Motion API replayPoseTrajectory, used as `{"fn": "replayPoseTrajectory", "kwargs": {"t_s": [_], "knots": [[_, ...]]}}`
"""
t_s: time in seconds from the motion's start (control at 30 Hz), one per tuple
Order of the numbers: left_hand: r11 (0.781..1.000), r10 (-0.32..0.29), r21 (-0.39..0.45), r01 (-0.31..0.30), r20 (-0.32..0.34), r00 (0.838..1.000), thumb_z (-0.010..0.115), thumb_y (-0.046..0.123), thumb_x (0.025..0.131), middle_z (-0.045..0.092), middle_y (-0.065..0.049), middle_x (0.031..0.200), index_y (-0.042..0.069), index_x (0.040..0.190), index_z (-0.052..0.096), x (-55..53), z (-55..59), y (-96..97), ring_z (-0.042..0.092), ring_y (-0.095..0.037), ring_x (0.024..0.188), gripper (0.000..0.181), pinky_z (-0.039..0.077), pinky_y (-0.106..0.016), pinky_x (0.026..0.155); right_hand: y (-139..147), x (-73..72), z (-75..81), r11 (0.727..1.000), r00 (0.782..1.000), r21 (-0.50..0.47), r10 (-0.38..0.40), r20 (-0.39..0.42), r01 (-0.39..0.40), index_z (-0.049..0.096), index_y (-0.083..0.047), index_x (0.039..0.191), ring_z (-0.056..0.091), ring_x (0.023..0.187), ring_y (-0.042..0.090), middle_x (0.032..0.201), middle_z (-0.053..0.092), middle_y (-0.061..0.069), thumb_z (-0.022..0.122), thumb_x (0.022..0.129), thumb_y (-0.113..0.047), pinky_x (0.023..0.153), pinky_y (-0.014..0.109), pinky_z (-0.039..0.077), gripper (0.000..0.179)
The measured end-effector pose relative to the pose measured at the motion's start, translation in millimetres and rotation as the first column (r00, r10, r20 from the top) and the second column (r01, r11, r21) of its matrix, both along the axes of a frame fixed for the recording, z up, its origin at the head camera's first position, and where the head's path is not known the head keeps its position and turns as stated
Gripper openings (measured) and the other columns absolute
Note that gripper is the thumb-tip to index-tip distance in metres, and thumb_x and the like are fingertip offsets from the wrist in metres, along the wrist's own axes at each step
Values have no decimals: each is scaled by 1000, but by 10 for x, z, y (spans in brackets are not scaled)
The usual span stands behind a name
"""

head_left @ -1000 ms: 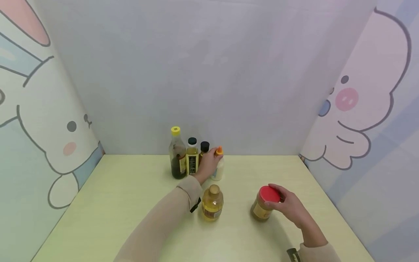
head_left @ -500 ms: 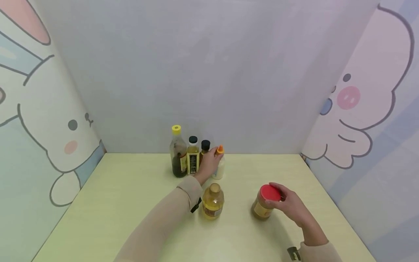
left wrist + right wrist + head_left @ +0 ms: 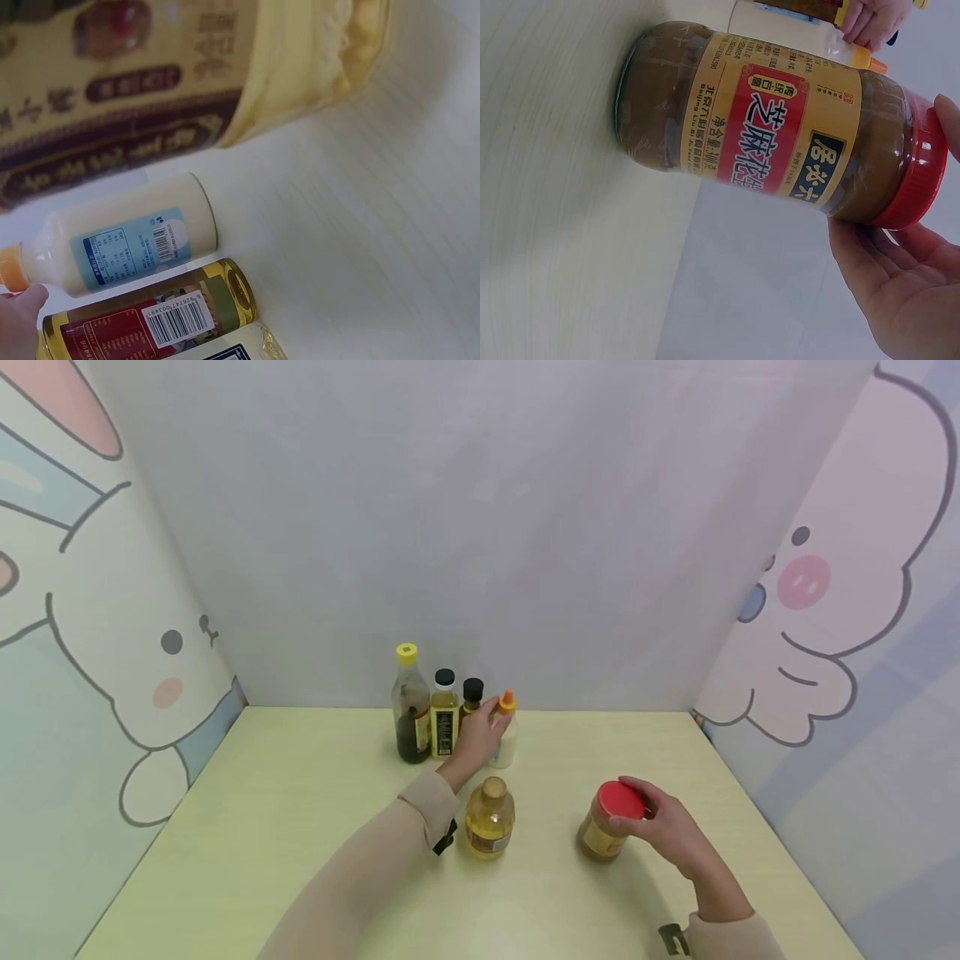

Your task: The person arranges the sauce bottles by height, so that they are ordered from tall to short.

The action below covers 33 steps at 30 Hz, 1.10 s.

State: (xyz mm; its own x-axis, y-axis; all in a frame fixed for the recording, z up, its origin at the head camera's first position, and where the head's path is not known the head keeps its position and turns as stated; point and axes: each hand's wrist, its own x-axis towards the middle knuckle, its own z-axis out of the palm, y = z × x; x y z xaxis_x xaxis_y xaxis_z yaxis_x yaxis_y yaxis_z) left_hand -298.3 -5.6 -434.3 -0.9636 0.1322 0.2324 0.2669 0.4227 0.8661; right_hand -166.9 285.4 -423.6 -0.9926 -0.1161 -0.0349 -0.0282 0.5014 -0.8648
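At the back of the table, my left hand (image 3: 478,742) pinches the white squeeze bottle (image 3: 506,745) near its orange cap (image 3: 507,700). The left wrist view shows the fingertips (image 3: 28,300) against the neck of this bottle (image 3: 135,240), whose label is blue. On the right, my right hand (image 3: 666,828) grips a jar of brown sesame-peanut paste (image 3: 600,837) around its red lid (image 3: 621,800). In the right wrist view, thumb and fingers lie on opposite sides of the lid (image 3: 922,169), and the jar's base is at the tabletop.
Left of the squeeze bottle stand a dark-capped brown bottle (image 3: 472,691), an oil bottle (image 3: 444,722) and a tall yellow-capped bottle of dark sauce (image 3: 411,718). A rounded oil bottle (image 3: 489,827) stands in front of them. Printed cloth walls (image 3: 480,527) enclose the pale table (image 3: 300,793).
The head view has shifted slightly, so everything sits a little higher and to the right. Both hands keep their holds on the squeeze bottle and the jar.
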Motion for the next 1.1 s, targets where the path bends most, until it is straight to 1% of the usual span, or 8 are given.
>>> {"fn": "replayPoseTrajectory", "kwargs": {"t_s": [0.2,0.27,0.37,0.47,0.6,0.9,1.1], "knots": [[994,-15,107,11,39,999,56,24,101,44,-15,146,1,145,42,74,-21,-60,47,-28,129,52,44,-38,100,0,0,3,1000,1000,2,1,-3,-1,42,6,141,54,113,37,132,50,26,78,84,-12,80,26,52,70],[990,-17,140,11,42,999,56,24,101,44,-14,146,1,145,43,103,-31,-84,47,-27,129,51,44,-36,100,0,-1,4,1000,1000,0,1,-6,-1,42,6,141,54,113,37,131,50,26,78,84,-11,80,26,52,70],[986,-10,168,5,26,1000,57,24,101,48,-14,142,1,142,46,152,-46,-118,50,-26,127,48,45,-35,98,-1,-1,6,1000,1000,-4,1,-7,-1,42,7,141,54,113,38,131,50,26,78,84,-11,80,26,52,69],[982,-5,188,4,5,1000,58,21,100,53,-15,138,0,139,50,207,-55,-149,53,-26,124,45,47,-34,96,-1,0,8,1000,1000,-5,1,-9,-1,42,7,141,54,113,38,131,50,26,78,84,-11,81,26,52,70],[977,-2,213,2,2,1000,58,20,100,55,-14,136,-1,138,51,259,-85,-184,55,-26,121,43,48,-34,95,-2,-2,9,1000,1000,-2,3,-13,-3,42,7,141,54,112,38,131,50,26,78,84,-11,80,26,52,69],[974,11,228,-17,25,1000,57,19,101,57,-12,133,-1,137,52,372,-121,-224,56,-25,119,42,48,-35,95,-5,-6,8,1000,1000,10,1,0,-1,42,7,141,54,112,36,131,50,25,78,84,-12,81,27,52,70],[968,12,249,-25,53,999,58,22,101,60,-9,130,1,136,54,467,-132,-229,57,-22,118,41,48,-33,95,-4,-1,3,1000,1000,7,-2,7,2,43,6,141,54,112,36,131,50,25,78,84,-12,81,28,53,69]]}}
